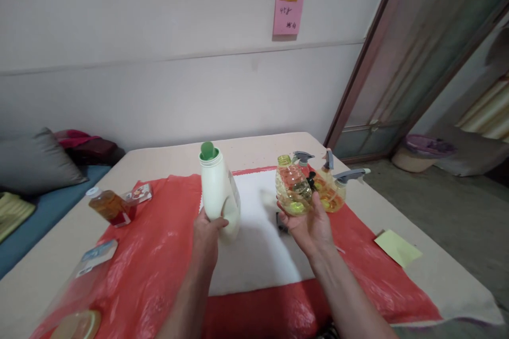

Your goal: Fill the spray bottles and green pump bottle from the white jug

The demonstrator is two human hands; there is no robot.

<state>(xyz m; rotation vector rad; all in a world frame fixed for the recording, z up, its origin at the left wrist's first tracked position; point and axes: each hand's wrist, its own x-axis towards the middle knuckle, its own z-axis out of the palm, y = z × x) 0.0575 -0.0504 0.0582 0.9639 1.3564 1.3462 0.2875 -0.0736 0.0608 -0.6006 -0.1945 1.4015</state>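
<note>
My left hand (207, 230) is wrapped round the lower part of a white detergent jug (217, 185), held nearly upright. Its cap is off, and a green pour spout (207, 151) shows in the mouth. In my right hand (308, 228) is a clear yellowish spray bottle without its top (292, 188), the fingers cupped under its base. Just behind it stand other spray bottles (330, 193) with grey trigger heads (352, 174) and amber liquid low inside. Below the held bottle, a dark trigger piece (281, 222) lies on the white sheet (254, 270), partly hidden by my fingers.
Red plastic sheeting (167, 243) covers much of the table (433, 270). At left lie a bottle of amber liquid (111, 206), a small packet (142, 193) and a clear bag (93, 265). Yellow notes (397, 247) lie at right. A wall (199, 95) rises behind the table.
</note>
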